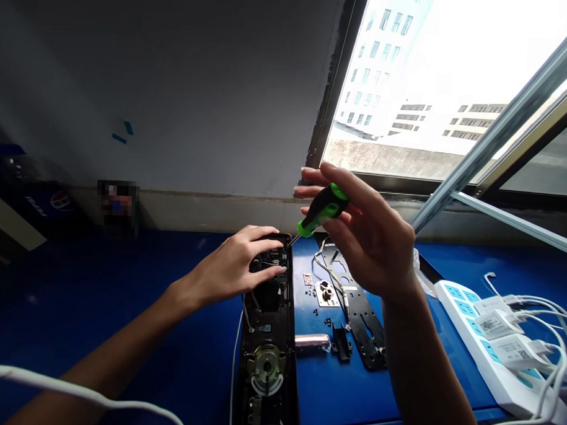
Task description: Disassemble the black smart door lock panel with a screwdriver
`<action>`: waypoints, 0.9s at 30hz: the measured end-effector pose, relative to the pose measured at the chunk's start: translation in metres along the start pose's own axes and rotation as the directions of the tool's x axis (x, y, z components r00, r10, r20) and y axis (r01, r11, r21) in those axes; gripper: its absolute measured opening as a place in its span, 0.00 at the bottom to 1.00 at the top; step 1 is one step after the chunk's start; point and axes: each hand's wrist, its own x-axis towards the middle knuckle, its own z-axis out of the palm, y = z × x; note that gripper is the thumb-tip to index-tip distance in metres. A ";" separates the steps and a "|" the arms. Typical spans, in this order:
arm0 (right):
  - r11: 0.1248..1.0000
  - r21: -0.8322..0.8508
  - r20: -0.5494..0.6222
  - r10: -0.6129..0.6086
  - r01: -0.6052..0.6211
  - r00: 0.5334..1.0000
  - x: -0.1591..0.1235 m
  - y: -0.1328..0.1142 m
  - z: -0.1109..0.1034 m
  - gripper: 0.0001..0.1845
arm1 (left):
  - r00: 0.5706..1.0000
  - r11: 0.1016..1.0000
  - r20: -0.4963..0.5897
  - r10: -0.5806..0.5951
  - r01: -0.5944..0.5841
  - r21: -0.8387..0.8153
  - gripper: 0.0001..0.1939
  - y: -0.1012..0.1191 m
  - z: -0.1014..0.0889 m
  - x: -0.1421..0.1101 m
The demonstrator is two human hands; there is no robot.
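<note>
Currently gripping a green-and-black screwdriver (323,209) in raised right hand (373,240), open left hand (230,260) resting on black rectangular door-lock panel (269,299) on blue table (351,394); risk of scattering loose black screws (315,311) if bumped.

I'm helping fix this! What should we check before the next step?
1. Screwdriver held firmly in the right hand: ok.
2. Left hand steadying the lock panel: ok.
3. Screwdriver tip sitting on a screw: cannot tell, it's too thin to see.
4. Small screws kept in a dish: not ok, they lie loose on the blue table.
5. Black plate free of wires: not ok, a white wire lies on it.
</note>
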 end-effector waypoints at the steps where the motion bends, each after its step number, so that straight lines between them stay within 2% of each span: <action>1: 1.000 0.011 0.003 0.001 -0.001 1.000 0.000 -0.001 0.001 0.30 | 1.000 1.000 -0.002 -0.002 0.002 0.001 0.23 0.000 0.000 0.000; 3: 0.998 -0.045 -0.047 -0.038 0.036 0.998 0.000 -0.002 0.001 0.29 | 1.000 1.000 0.001 -0.008 0.008 0.002 0.23 0.000 0.000 0.000; 5: 0.981 -0.171 -0.123 -0.114 0.093 0.986 0.001 0.000 0.002 0.26 | 1.000 1.000 0.004 -0.010 0.010 0.003 0.23 0.000 0.000 0.000; 7: 0.965 -0.240 -0.134 -0.145 0.110 0.980 0.001 0.004 0.002 0.26 | 1.000 1.000 0.001 -0.009 0.009 0.003 0.23 0.000 0.000 0.000; 12: 0.999 -0.051 -0.051 -0.006 0.004 0.999 -0.002 0.012 0.003 0.34 | 1.000 1.000 0.006 0.000 0.000 -0.007 0.24 0.000 -0.001 -0.001; 15: 1.000 -0.008 -0.039 -0.009 0.009 0.999 -0.003 0.011 0.000 0.33 | 1.000 1.000 0.000 -0.003 0.003 -0.003 0.24 0.000 0.000 -0.001; 19: 0.997 0.072 0.088 0.016 -0.022 0.996 -0.003 0.003 -0.003 0.33 | 0.999 1.000 -0.031 0.014 -0.013 0.024 0.24 0.000 0.003 -0.001; 22: 0.999 0.029 0.078 0.036 -0.038 0.996 -0.003 -0.003 -0.001 0.31 | 0.998 0.998 -0.059 0.035 -0.032 0.057 0.24 0.002 0.005 -0.001; 27: 0.991 -0.135 0.025 -0.005 0.008 1.000 -0.005 -0.006 0.002 0.28 | 0.996 0.996 -0.063 0.065 -0.061 0.065 0.21 0.003 0.006 -0.002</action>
